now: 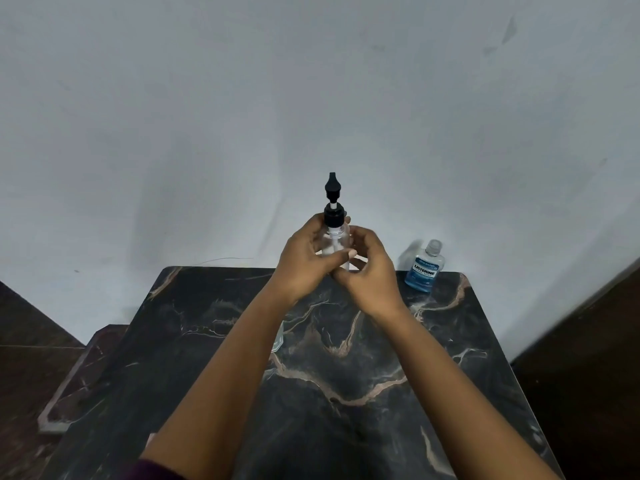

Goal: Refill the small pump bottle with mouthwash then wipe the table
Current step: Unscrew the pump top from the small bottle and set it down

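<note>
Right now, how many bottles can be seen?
2: the pump bottle held in both hands above the table's far edge, and the mouthwash bottle standing at the far right corner. The arms may hide others.

hands (337, 261) gripping clear pump bottle (334, 233), mouthwash bottle (425, 266) on table (346, 375)

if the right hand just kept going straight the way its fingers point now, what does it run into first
The right hand points left and a little away, so it would first meet the pump bottle it already holds, then the left hand wrapped round it.
</note>
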A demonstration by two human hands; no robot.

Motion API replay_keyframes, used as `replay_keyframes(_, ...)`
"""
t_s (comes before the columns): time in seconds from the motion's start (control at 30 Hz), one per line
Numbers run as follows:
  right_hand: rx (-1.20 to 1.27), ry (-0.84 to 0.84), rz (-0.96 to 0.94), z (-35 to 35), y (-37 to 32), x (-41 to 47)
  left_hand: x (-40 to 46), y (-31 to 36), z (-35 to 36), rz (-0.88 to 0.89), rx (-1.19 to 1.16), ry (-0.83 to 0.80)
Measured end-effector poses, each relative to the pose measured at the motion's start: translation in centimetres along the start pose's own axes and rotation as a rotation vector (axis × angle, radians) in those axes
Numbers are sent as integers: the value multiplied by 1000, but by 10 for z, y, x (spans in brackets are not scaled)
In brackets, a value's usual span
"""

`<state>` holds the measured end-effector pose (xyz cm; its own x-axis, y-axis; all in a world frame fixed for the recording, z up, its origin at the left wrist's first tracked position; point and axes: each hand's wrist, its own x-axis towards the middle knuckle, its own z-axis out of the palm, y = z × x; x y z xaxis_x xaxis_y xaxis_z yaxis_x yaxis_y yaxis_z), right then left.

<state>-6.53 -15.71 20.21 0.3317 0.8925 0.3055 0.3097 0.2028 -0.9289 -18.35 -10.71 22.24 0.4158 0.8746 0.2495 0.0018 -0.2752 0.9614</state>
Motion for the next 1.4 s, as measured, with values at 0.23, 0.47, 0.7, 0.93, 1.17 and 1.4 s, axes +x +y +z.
replay_keyframes(0.23,277,140,-31,-3,-28,-2,0,0,4,-13,100,26)
replay_keyframes(0.47,100,206,-82,-4,-40,8,-5,1,7,-1,167,-11)
replay_keyframes(0.7,-3,102,-146,-7,-43,7,-7,-1,4,24,160,2)
replay_keyframes(0.93,-69,153,-183,-7,-41,8,-8,-3,5,-4,183,-4)
replay_keyframes(1.17,-34,189,-169,-8,-47,9,-6,-9,6,1,161,-3)
replay_keyframes(1.4,66,233,-106,-15,-59,21,-4,-15,4,59,158,31)
